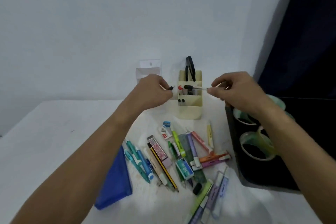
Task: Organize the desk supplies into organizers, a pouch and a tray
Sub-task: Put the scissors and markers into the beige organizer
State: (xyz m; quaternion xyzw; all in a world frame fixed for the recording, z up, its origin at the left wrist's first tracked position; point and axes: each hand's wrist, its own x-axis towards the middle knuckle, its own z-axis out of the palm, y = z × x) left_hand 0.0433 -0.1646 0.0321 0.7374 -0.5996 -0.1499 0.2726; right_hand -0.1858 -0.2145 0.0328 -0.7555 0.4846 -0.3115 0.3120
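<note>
My right hand pinches a clear pen by its end and holds it level in front of the cream organizer. Level with it, just to the left, my left hand grips a small black pen cap, a short gap away from the pen's tip. The organizer holds black scissors, a red-tipped pen and two small dark items in its front slot. A blue pouch lies at the lower left. A black tray on the right carries tape rolls.
Several pens, highlighters, pencils, erasers and small boxes lie scattered on the white table between pouch and tray. A clear plastic packet leans against the wall behind my left hand. A dark curtain hangs at the far right.
</note>
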